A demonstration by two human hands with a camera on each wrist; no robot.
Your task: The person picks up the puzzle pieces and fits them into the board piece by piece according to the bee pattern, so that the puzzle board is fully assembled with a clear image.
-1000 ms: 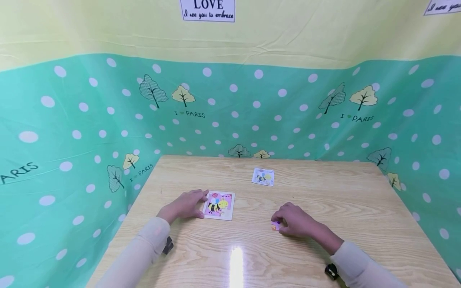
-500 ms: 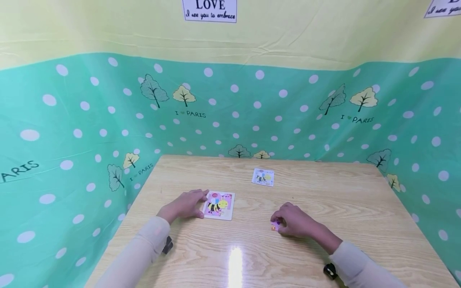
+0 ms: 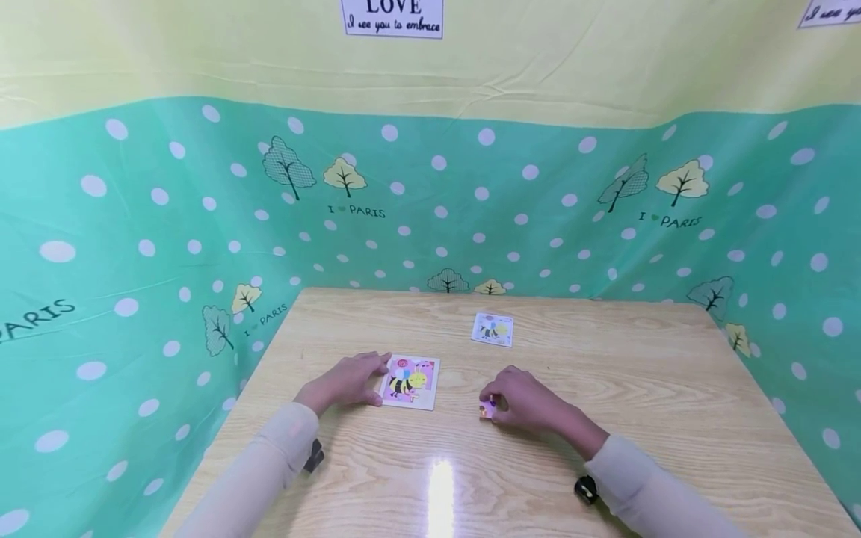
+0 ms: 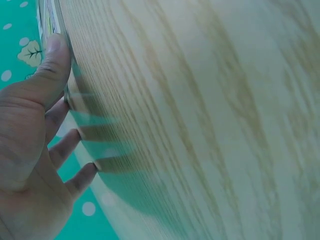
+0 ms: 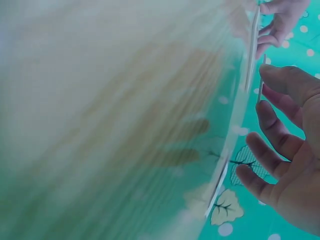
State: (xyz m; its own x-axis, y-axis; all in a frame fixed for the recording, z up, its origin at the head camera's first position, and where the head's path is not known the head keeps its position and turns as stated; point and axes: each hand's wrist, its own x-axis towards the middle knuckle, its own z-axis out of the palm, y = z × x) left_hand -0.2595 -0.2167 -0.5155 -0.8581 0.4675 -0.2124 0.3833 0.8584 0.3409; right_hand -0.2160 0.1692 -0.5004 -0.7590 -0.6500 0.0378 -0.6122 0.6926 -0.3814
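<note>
In the head view a square bee jigsaw puzzle (image 3: 407, 382) in a white tray lies left of centre on the table, part of its lower right bare white. My left hand (image 3: 346, 381) holds it along its left side, thumb at the near corner and a fingertip at the far one. To the right, my right hand (image 3: 528, 400) pinches a small pink puzzle piece (image 3: 485, 409) between thumb and fingers. The right wrist view shows this piece (image 5: 261, 80) edge-on as a thin strip, with the other fingers spread loosely below. Those fingers and the thumb partly hide it.
A card (image 3: 492, 329) with a similar, paler bee picture lies farther back on the wooden table (image 3: 639, 359). Patterned green and yellow cloth (image 3: 430, 172) hangs around the table's back and sides. Both wrists wear black devices (image 3: 587, 489) under the sleeves.
The right hand has moved left, carrying the pink puzzle piece closer to the jigsaw puzzle, mostly within the last half second. The left hand and the puzzle have stayed in place.
</note>
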